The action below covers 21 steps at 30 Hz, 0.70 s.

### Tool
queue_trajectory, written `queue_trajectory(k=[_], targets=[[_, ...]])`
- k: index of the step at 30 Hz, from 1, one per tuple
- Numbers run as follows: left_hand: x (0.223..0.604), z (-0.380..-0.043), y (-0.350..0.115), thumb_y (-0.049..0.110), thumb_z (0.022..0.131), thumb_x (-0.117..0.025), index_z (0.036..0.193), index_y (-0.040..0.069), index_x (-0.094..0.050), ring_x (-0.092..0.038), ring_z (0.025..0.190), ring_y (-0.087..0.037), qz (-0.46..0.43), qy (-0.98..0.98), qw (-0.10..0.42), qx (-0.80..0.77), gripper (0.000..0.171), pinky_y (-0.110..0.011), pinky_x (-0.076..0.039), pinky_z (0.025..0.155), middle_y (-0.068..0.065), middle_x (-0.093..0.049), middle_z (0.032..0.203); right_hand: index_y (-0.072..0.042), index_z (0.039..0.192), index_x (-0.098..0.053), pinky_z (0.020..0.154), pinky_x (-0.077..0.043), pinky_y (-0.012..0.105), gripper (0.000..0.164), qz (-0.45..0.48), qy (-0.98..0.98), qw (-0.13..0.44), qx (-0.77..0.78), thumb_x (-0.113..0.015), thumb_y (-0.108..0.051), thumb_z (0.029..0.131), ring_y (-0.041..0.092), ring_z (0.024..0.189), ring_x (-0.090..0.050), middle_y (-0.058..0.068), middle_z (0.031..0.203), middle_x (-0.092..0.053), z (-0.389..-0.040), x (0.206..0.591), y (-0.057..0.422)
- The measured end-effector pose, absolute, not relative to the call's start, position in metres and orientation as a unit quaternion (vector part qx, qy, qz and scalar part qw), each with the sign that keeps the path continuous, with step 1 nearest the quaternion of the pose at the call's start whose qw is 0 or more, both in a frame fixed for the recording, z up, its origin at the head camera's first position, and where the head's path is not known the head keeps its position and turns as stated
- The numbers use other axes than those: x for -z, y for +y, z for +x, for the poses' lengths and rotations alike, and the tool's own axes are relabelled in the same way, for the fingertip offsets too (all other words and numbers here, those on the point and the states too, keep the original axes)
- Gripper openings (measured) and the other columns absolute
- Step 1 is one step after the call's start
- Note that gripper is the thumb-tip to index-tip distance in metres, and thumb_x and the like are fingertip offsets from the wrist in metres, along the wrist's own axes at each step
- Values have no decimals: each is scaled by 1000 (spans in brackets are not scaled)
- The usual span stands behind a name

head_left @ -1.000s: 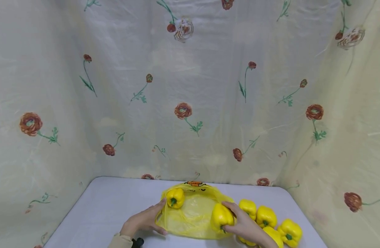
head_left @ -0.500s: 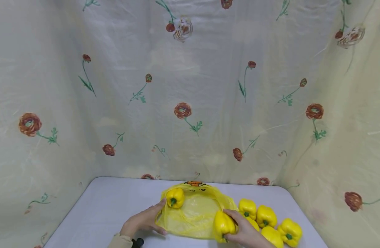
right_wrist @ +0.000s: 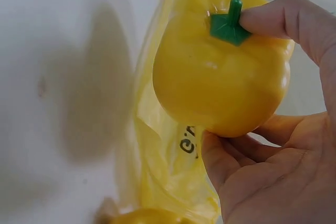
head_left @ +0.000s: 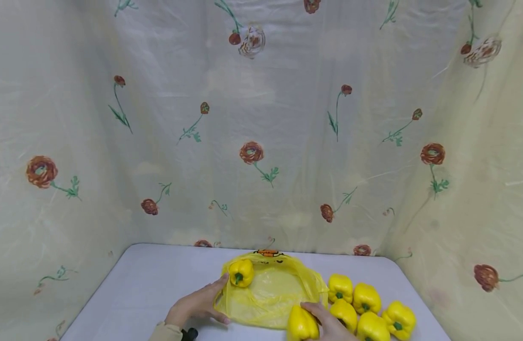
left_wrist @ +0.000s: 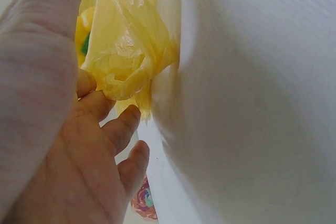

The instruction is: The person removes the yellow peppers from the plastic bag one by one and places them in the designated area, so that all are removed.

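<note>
A yellow plastic bag (head_left: 270,310) lies on the white table with its mouth spread toward me. Inside its left part sits one yellow bell pepper (head_left: 241,273), green stem facing me. My left hand (head_left: 197,303) is at the bag's left edge, fingers spread; in the left wrist view its fingertips (left_wrist: 128,116) touch the crumpled film. My right hand (head_left: 327,324) grips another yellow bell pepper (right_wrist: 220,72) in front of the bag's near right edge. In the right wrist view the thumb (right_wrist: 283,19) lies beside the green stem and the other fingers support the pepper from below.
Several more yellow bell peppers (head_left: 366,297) stand grouped on the table to the right of the bag. A black object (head_left: 190,334) shows by my left wrist. Flower-printed curtains (head_left: 261,118) enclose the back and sides of the table (head_left: 133,284).
My right hand has drawn its bell pepper from over the bag's right side toward me, past the near edge, uncovering peppers on the right. The left hand has stayed in place.
</note>
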<state>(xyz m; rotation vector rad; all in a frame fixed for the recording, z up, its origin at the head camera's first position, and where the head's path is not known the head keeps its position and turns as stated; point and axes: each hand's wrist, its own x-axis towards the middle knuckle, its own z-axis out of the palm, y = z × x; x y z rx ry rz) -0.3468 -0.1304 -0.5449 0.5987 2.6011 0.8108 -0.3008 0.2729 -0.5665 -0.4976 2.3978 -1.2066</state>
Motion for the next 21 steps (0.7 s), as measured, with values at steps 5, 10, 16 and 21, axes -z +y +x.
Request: queue_trajectory(k=[5, 10, 16, 21], targets=[[544, -346, -131, 59, 65, -79, 155, 6, -15, -24, 145, -39, 216, 920, 170, -280, 122, -60, -24, 117, -14, -16, 161, -25, 146, -40, 100, -48, 48, 76, -217, 860, 205, 415, -74, -48, 81, 29, 130, -47, 10, 146, -41, -315, 602, 281], [545, -346, -130, 58, 64, -80, 155, 5, -15, -24, 145, -39, 215, 918, 172, -286, 123, -60, -23, 117, -15, -16, 161, -22, 147, -39, 102, -47, 46, 74, -247, 845, 213, 424, -73, -43, 85, 23, 130, -47, 11, 146, -41, -319, 613, 282], [545, -346, -131, 59, 65, -79, 155, 6, -14, -23, 145, -39, 213, 917, 175, -288, 123, -60, -24, 117, -14, -15, 162, -27, 147, -39, 101, -46, 26, 67, -289, 844, 217, 397, -68, -42, 88, 8, 130, -45, 7, 146, -43, -318, 615, 280], [544, -346, -131, 59, 65, -79, 155, 7, -14, -24, 144, -41, 209, 918, 176, -286, 123, -62, -25, 115, -15, -16, 161, -30, 145, -42, 97, -44, 19, 61, -293, 861, 210, 359, -63, -47, 91, 4, 127, -46, 3, 143, -47, -308, 607, 271]])
